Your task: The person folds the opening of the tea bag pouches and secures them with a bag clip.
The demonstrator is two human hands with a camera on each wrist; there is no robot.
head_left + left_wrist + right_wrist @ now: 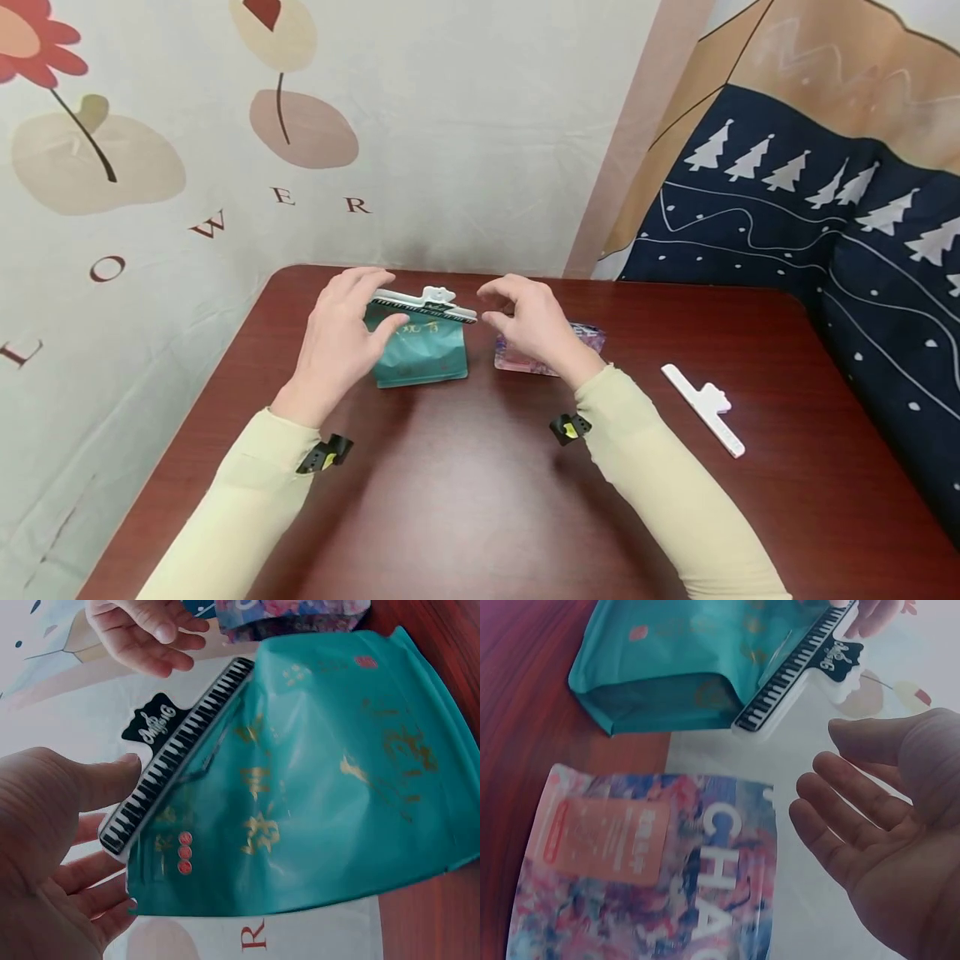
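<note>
A teal pouch (322, 780) with gold lettering stands on the table, its top fold closed in a piano-key clip (180, 754). My left hand (339, 333) is around the clip's left end, thumb apart from the fingers. In the left wrist view the thumb overlaps the clip's edge, with fingertips behind; whether they touch is unclear. To the right of the clip my right hand (532, 321) hovers with loosely bent fingers, holding nothing. Below it a pink and blue floral pouch (652, 862) is partly hidden in the head view.
A second, white clip (705, 408) lies on the right part of the dark red table (465, 500). A light printed cloth (465, 125) hangs behind the table, and a navy cloth with white trees (757, 192) hangs at the right.
</note>
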